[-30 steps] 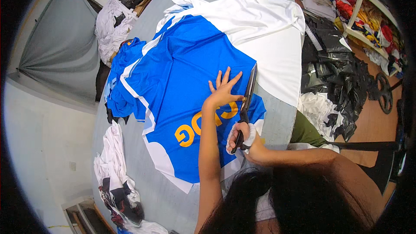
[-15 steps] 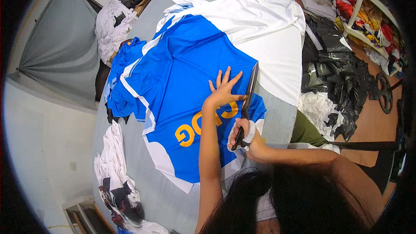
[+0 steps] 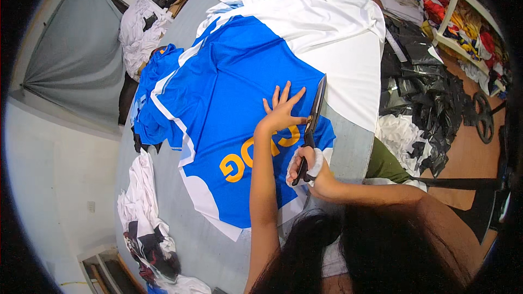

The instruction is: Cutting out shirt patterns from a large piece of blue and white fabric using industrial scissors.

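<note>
A blue fabric sheet (image 3: 239, 76) with orange lettering and white margins lies spread on the grey table. My left hand (image 3: 282, 114) presses flat on it, fingers spread, the thumb reaching to the scissor blades. In my right hand (image 3: 313, 171) is a pair of large dark scissors (image 3: 316, 103), its handles wrapped in white cloth. The blades lie along the right edge of the blue area, pointing away from me, and look nearly closed. White fabric (image 3: 338, 38) continues beyond the blue part to the far right. Dark hair covers the near edge of the table.
More blue cloth (image 3: 158, 98) is bunched at the table's left edge. White and dark scraps (image 3: 144, 212) lie at the near left, with a white pile (image 3: 141, 32) beyond. Black plastic bags (image 3: 419, 87) cover the floor at right, near a shelf (image 3: 457, 16) of colourful cloth.
The scissor blades have closed a little at the right edge of the blue fabric. My left hand stays in the same place.
</note>
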Demonstrator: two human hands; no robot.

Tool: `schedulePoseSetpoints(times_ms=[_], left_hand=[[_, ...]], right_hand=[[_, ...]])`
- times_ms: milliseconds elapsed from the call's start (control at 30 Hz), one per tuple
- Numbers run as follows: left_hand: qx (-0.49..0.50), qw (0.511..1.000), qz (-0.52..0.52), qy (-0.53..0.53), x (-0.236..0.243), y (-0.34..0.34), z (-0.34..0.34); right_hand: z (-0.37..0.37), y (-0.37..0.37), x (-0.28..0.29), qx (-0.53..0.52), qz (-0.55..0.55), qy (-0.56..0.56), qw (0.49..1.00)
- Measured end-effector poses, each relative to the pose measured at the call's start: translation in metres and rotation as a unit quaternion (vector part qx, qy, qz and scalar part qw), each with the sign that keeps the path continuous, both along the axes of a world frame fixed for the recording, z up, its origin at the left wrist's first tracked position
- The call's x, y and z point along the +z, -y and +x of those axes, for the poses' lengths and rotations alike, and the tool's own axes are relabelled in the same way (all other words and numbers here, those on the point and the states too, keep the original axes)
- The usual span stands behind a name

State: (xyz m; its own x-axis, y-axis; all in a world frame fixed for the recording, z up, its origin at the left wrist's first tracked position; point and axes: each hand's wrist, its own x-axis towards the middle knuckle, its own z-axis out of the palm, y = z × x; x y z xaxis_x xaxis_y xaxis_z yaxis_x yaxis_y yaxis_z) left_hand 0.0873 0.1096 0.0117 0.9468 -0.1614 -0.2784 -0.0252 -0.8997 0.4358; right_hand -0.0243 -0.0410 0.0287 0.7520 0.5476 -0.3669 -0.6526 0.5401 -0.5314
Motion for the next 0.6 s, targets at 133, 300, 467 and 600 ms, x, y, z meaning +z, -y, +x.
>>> schedulePoseSetpoints(times_ms=[133, 300, 467, 600], left_hand=[[0.001, 1.0, 0.005, 0.004, -0.0001, 0.0003, 0.0001], [-0.004, 1.0, 0.005, 0.003, -0.0007, 0.0002, 0.0003], [-0.002, 1.0, 0.006, 0.003, 0.0016, -0.0007, -0.001], [-0.004, 1.0, 0.014, 0.001, 0.0026, 0.0015, -0.0006]], right_hand=[[0.0009, 0.0003, 0.002, -0.003, -0.006, 0.012, 1.0], [0.0043, 0.0001, -0.002, -0.005, -0.029, -0.003, 1.0], [0.0073, 0.0033, -0.0024, -0.004, -0.022, 0.018, 1.0], [0.0045, 0.0073, -0.0021, 0.01, -0.032, 0.011, 0.999]])
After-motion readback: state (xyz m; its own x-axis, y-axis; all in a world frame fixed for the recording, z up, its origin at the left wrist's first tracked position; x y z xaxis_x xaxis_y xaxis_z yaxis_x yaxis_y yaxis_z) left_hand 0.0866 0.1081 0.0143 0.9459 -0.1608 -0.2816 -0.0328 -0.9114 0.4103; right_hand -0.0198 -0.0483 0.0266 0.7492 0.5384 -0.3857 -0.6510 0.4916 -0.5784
